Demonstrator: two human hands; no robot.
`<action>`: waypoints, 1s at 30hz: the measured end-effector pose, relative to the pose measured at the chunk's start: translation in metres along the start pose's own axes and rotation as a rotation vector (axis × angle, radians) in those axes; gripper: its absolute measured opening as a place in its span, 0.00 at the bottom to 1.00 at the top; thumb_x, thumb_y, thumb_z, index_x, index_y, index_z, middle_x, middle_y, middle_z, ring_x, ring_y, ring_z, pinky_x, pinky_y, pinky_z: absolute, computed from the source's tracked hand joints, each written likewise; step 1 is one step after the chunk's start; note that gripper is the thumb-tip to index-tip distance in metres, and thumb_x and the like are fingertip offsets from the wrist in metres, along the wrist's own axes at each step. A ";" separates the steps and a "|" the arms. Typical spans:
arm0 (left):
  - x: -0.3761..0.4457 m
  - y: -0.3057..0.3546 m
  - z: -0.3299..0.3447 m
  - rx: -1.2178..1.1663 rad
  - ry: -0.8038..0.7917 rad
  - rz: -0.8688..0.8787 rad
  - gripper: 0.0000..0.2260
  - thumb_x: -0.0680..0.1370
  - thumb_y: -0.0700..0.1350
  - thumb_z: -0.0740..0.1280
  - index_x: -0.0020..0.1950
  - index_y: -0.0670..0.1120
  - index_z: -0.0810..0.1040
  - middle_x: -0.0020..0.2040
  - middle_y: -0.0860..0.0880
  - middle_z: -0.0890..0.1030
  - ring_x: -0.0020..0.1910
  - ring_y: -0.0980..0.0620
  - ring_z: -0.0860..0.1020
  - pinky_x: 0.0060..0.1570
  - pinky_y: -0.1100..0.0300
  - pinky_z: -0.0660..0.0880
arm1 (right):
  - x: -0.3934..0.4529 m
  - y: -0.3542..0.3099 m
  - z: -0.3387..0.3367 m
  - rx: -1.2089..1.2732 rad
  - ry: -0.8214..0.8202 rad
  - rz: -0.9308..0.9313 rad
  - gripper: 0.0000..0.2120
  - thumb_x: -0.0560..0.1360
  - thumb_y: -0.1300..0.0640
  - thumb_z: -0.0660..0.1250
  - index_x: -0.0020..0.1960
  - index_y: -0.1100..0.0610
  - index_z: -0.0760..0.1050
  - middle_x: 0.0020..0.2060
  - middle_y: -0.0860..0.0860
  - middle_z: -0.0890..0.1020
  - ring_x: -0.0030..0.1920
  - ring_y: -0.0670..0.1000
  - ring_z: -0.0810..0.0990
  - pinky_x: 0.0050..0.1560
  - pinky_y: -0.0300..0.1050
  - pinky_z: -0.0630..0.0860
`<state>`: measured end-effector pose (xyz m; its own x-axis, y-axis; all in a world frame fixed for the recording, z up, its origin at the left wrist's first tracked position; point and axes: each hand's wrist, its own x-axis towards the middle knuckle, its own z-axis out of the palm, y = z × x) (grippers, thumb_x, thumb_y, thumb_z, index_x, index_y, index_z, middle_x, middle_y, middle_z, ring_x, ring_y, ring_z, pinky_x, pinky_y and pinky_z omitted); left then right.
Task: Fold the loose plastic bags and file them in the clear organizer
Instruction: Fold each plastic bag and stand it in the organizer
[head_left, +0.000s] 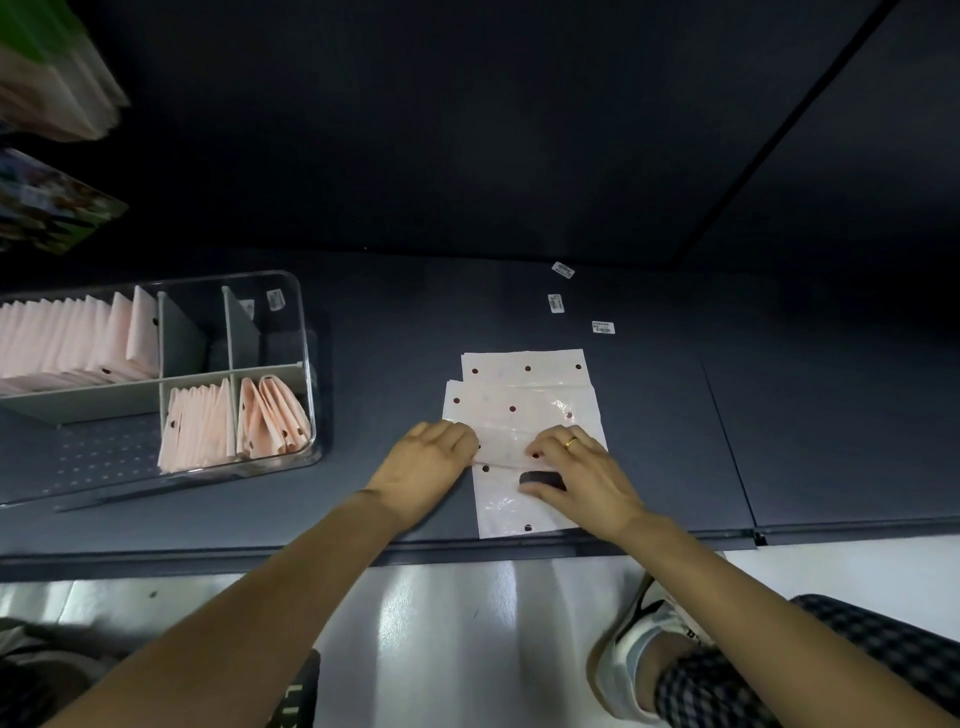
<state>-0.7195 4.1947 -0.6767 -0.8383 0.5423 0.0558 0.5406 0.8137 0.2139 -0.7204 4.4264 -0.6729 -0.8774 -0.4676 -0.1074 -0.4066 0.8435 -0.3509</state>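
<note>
Dark shelf (519, 312), clear organizer (306, 364) nearby. Left hand (426, 467) and right hand (582, 478) pinching thin, slippery polka-dot plastic bag (519, 410). Best held at fold edge.

My left hand (431, 462) and right hand (576, 467) pinch fold of top bag (519, 499) on dark shelf (675, 441). More flat bags (524, 387) at 12 o'clock. Clear organizer (306, 364) at 9 o'clock, folded bags (197, 431) filed upright.
</note>
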 end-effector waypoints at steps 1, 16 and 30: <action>0.001 -0.002 0.002 -0.062 -0.051 -0.022 0.08 0.76 0.40 0.67 0.54 0.43 0.76 0.52 0.47 0.79 0.50 0.48 0.78 0.51 0.60 0.71 | 0.001 0.000 -0.002 0.012 0.000 0.010 0.17 0.75 0.46 0.66 0.59 0.53 0.74 0.58 0.45 0.73 0.59 0.47 0.69 0.55 0.35 0.65; 0.014 0.013 -0.008 -0.330 0.328 -0.376 0.10 0.78 0.37 0.64 0.58 0.42 0.78 0.62 0.46 0.77 0.63 0.45 0.74 0.64 0.52 0.67 | 0.050 0.010 -0.015 0.529 0.041 0.702 0.19 0.73 0.55 0.70 0.33 0.55 0.61 0.33 0.55 0.71 0.36 0.52 0.65 0.32 0.44 0.60; 0.029 0.034 0.008 -0.090 0.152 -0.249 0.21 0.69 0.41 0.74 0.61 0.47 0.79 0.58 0.49 0.82 0.57 0.52 0.79 0.63 0.62 0.69 | 0.059 -0.009 -0.044 0.843 0.022 0.869 0.22 0.75 0.51 0.69 0.65 0.54 0.68 0.58 0.52 0.73 0.51 0.51 0.71 0.46 0.43 0.67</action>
<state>-0.7248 4.2396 -0.6761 -0.9488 0.2855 0.1351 0.3146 0.8919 0.3249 -0.7793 4.4028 -0.6347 -0.7830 0.1805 -0.5953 0.6067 0.4332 -0.6666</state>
